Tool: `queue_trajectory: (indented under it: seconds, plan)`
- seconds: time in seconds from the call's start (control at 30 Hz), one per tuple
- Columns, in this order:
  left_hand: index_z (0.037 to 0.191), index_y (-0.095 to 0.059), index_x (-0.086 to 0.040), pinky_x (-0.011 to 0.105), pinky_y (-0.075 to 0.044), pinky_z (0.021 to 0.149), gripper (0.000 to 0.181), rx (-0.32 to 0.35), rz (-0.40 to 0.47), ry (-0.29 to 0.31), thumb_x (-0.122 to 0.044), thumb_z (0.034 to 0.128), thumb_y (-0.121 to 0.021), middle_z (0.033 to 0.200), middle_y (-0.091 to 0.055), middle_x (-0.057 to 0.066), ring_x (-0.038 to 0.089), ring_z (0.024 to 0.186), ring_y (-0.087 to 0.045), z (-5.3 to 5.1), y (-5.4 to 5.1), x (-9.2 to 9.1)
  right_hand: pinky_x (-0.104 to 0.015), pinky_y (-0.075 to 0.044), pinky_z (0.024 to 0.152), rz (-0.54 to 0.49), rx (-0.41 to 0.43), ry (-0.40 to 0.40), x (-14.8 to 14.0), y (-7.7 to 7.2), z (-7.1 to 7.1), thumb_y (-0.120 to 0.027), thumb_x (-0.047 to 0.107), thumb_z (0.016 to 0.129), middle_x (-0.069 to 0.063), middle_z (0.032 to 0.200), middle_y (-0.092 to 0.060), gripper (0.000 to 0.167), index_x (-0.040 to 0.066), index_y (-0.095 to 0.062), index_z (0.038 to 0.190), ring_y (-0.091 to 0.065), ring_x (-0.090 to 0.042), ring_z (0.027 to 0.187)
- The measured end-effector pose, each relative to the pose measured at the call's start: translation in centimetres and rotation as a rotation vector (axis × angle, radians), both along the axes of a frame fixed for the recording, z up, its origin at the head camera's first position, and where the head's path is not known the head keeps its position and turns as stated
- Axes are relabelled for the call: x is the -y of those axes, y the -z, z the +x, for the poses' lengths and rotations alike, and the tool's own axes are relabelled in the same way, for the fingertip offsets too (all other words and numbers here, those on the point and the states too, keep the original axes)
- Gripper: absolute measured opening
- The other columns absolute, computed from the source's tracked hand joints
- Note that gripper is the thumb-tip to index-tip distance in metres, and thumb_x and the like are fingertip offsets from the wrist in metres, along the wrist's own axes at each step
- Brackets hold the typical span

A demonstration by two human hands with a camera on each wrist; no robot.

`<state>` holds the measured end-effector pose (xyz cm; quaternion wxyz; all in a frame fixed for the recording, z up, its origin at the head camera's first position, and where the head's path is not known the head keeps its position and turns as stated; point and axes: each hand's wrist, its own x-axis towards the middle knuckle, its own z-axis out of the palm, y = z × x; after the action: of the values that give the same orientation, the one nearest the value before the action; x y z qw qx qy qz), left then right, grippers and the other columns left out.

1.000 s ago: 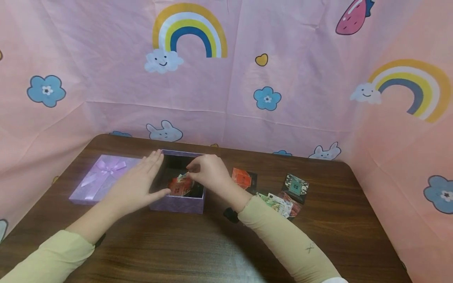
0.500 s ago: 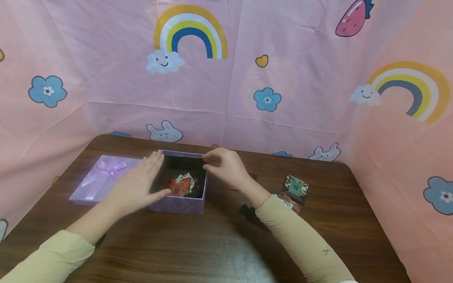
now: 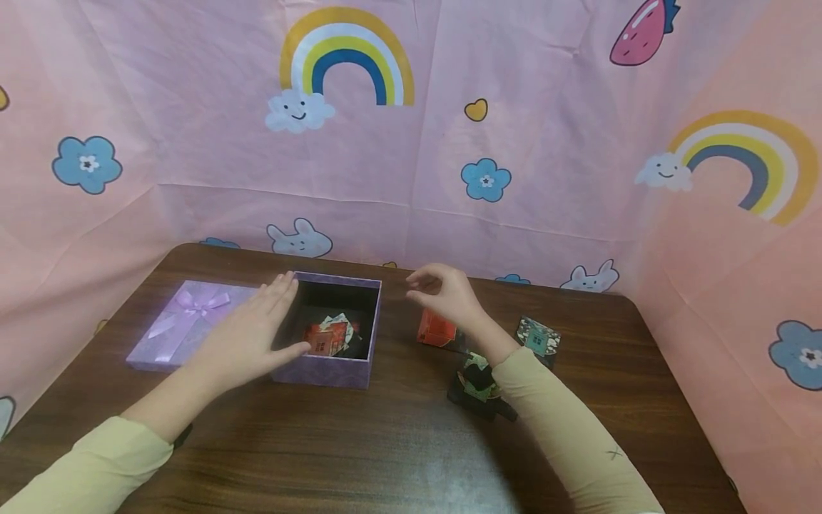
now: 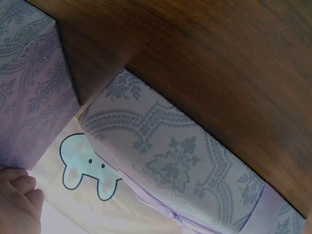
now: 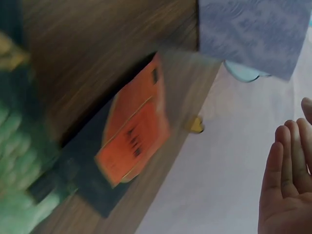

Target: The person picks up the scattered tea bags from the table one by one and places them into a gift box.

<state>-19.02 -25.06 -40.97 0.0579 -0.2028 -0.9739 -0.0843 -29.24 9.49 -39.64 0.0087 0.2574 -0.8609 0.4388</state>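
Note:
My left hand (image 3: 253,328) lies with straight fingers along the left side of a purple gift box (image 3: 321,373). In the box are several small printed paper pieces (image 3: 329,337), one a red house shape. Off the box's right side, my right hand (image 3: 449,293) hovers with fingers loosely bent and nothing between them. Below it is a red-orange card on a black backing (image 3: 438,330), clearer as an orange folded card (image 5: 134,141) in the right wrist view. A dark card with green print (image 3: 478,385) is partly covered by the right wrist.
The purple lid with a ribbon bow (image 3: 193,314) sits left of the box, partly behind the left hand. A black card with a teal motif (image 3: 539,337) lies farther right, partly under the right sleeve. A cartoon-print cloth (image 3: 411,164) hangs behind the brown table (image 3: 359,442).
My right hand has let go of a paper piece inside the box, risen out over its right edge and moved right above the cards. The left hand has stayed in place.

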Motion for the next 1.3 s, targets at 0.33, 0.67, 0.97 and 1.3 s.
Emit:
queue_trajectory:
  seconds: [0.33, 0.67, 0.97, 1.3]
  plan:
    - [0.164, -0.024, 0.009, 0.062, -0.028, 0.131, 0.106, -0.011, 0.001, 0.000, -0.058, 0.0966, -0.069, 0.174, -0.021, 0.029, 0.048, 0.161, -0.025, -0.1, 0.2, 0.1, -0.043, -0.063, 0.093, 0.008, 0.093, 0.004, -2.9, 2.0, -1.6, -0.081, 0.009, 0.094, -0.018, 0.113, -0.078, 0.029, -0.001, -0.076, 0.121, -0.075, -0.031, 0.102]
    - [0.165, -0.024, 0.008, 0.062, -0.028, 0.131, 0.106, -0.014, -0.001, -0.003, -0.059, 0.0964, -0.069, 0.174, -0.021, 0.028, 0.046, 0.162, -0.024, -0.1, 0.5, 0.2, -0.032, -0.063, 0.089, 0.015, 0.209, -0.017, -4.5, 3.5, -2.5, -0.078, 0.005, 0.095, -0.026, 0.120, -0.075, 0.037, -0.006, -0.071, 0.129, -0.072, -0.036, 0.109]
    - [0.165, -0.023, 0.008, 0.063, -0.028, 0.131, 0.106, -0.012, 0.003, -0.002, -0.059, 0.0966, -0.068, 0.174, -0.022, 0.028, 0.047, 0.162, -0.024, 0.0, 0.4, 0.1, -0.032, -0.061, 0.092, 0.029, 0.252, -0.022, -5.3, 4.5, -3.1, -0.080, 0.006, 0.093, -0.026, 0.117, -0.076, 0.038, -0.007, -0.071, 0.128, -0.072, -0.035, 0.108]
    - [0.164, -0.025, 0.009, 0.063, -0.030, 0.130, 0.105, -0.024, 0.000, 0.003, -0.057, 0.0960, -0.070, 0.173, -0.023, 0.030, 0.048, 0.161, -0.026, 0.0, 0.2, 0.0, -0.043, -0.061, 0.099, 0.082, 0.280, -0.029, -5.7, 5.0, -3.3, -0.080, 0.005, 0.093, -0.024, 0.119, -0.075, 0.040, -0.005, -0.070, 0.130, -0.072, -0.034, 0.110]
